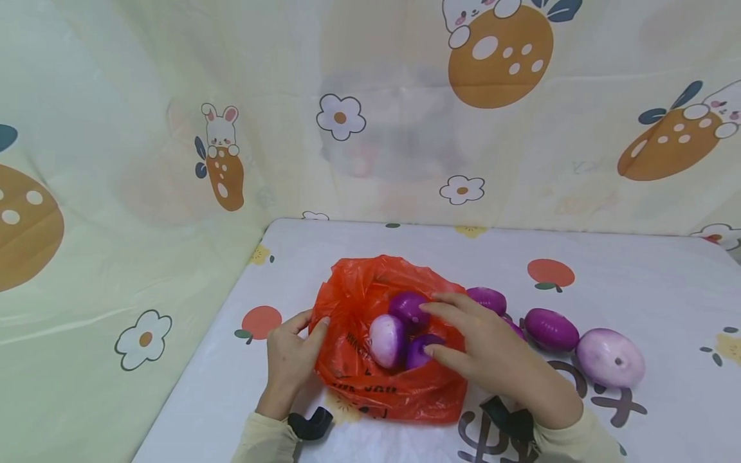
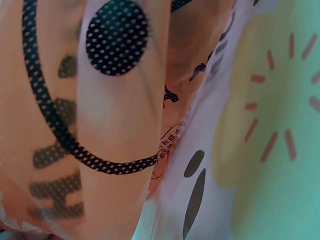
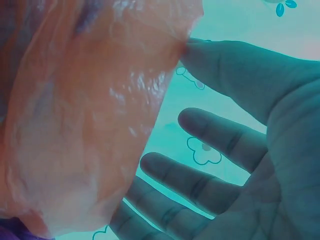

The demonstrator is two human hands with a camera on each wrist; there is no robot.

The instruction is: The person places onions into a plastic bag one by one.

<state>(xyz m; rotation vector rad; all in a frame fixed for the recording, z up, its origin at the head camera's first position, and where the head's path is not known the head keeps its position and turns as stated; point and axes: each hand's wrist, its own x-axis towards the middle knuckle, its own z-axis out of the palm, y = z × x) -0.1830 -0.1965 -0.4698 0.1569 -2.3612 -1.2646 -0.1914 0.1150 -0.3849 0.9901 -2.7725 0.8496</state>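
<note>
- In the head view, an orange plastic bag (image 1: 370,379) was seen lying open on the table (image 1: 637,283), near its front edge. The bag's left rim was pinched by the left hand (image 1: 289,366). The right hand (image 1: 492,354) was held spread over the bag's mouth, its fingertips touching a purple onion (image 1: 408,308) inside. A pale onion (image 1: 386,339) and another purple one lay beside it in the bag. Three more onions (image 1: 551,329) were set out on the table just right of the bag.
- In the left wrist view, only the printed orange plastic (image 2: 115,125) and the patterned tablecloth (image 2: 270,125) were shown, close up.
- In the right wrist view, the right hand's fingers (image 3: 220,142) were seen straight and apart beside the bag (image 3: 90,125).
</note>
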